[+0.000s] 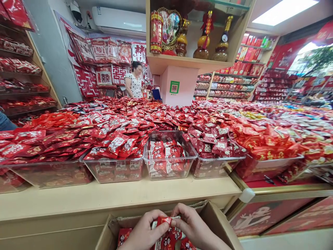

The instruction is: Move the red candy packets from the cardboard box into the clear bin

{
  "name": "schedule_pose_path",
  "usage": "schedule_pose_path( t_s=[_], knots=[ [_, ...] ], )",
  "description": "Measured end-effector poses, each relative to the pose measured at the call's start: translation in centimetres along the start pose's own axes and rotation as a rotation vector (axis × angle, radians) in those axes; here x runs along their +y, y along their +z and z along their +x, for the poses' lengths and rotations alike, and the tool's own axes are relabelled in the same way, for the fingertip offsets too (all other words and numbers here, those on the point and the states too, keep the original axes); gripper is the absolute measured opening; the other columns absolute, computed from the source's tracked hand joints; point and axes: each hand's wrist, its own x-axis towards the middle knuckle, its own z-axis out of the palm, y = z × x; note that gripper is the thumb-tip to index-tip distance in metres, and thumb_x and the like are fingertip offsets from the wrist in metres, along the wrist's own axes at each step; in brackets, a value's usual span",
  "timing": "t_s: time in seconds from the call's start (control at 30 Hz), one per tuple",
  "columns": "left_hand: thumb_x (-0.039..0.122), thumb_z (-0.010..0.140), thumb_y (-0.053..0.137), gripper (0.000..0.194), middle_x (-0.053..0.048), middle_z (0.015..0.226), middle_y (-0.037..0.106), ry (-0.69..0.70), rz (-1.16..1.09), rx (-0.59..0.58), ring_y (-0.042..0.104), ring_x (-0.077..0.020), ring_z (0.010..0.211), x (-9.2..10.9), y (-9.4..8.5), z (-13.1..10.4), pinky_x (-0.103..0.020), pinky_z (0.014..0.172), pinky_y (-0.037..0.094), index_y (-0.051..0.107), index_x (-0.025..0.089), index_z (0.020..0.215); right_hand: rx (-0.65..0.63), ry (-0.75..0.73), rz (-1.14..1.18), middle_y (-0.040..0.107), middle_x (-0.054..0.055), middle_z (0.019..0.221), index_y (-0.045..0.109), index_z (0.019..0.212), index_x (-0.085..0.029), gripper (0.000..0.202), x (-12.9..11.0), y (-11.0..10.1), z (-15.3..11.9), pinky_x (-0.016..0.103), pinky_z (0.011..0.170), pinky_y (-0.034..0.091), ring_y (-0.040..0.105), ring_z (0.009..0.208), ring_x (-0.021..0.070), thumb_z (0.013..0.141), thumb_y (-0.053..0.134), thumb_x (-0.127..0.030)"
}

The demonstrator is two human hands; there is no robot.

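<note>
Over an open cardboard box (217, 222), my left hand (148, 229) and my right hand (188, 221) are close together. Both pinch the top edge of a small red sealed packet (164, 220) between thumb and fingers. Part of that packet is hidden by my fingers. Beneath it, more red packets (124, 236) with little cartoon figures lie in the box. Just beyond, on the counter, stands a clear plastic bin (170, 169), partly filled with similar red-and-white packets set in rows.
Heaped clear bins flank it: one with red packets (117, 146) on the left, one with dark red packets (215, 139) on the right. A cream counter ledge (117, 196) runs before the box. A pink pillar (179, 85) and a person (134, 81) are farther back.
</note>
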Motion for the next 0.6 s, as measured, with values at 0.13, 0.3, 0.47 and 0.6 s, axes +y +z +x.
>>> schedule_pose_path(
  t_s=[0.13, 0.3, 0.47, 0.6],
  knots=[
    [0.030, 0.065, 0.061, 0.018, 0.001, 0.076, 0.060, 0.011, 0.188, -0.038, 0.052, -0.0158, 0.074, -0.1, -0.2, -0.2, -0.020, 0.066, 0.037, 0.062, 0.017, 0.078, -0.059, -0.024, -0.195, 0.056, -0.003, 0.064, 0.057, 0.069, -0.017, 0.005, -0.3, -0.2, -0.3, 0.019, 0.056, 0.033, 0.046, 0.061, 0.0096, 0.068, 0.053, -0.014],
    [0.037, 0.072, 0.053, 0.025, 0.001, 0.066, 0.056, 0.036, 0.142, -0.020, 0.049, -0.0141, 0.067, -0.3, 0.1, -0.2, -0.020, 0.062, 0.036, 0.061, 0.014, 0.070, 0.032, 0.009, 0.005, 0.055, -0.002, 0.066, 0.056, 0.076, -0.017, 0.009, -0.2, 0.2, -0.3, 0.020, 0.057, 0.035, 0.046, 0.062, 0.0106, 0.070, 0.054, -0.023],
    [0.039, 0.079, 0.043, 0.032, 0.001, 0.067, 0.057, 0.056, -0.108, 0.086, 0.048, -0.0133, 0.066, -0.3, 0.5, 0.1, -0.020, 0.062, 0.037, 0.062, 0.014, 0.079, 0.018, 0.039, 0.467, 0.054, 0.000, 0.074, 0.051, 0.084, -0.015, 0.027, 0.1, 1.0, 0.1, 0.023, 0.062, 0.039, 0.048, 0.067, 0.0119, 0.065, 0.062, -0.031],
    [0.040, 0.079, 0.043, 0.033, 0.001, 0.065, 0.058, 0.022, -0.111, 0.063, 0.049, -0.0135, 0.064, -0.3, 0.6, 0.1, -0.021, 0.062, 0.038, 0.063, 0.014, 0.077, 0.033, 0.085, 0.537, 0.054, 0.001, 0.068, 0.052, 0.078, -0.013, 0.026, 0.1, 1.3, 0.3, 0.024, 0.060, 0.039, 0.048, 0.062, 0.0114, 0.065, 0.062, -0.033]
  ],
)
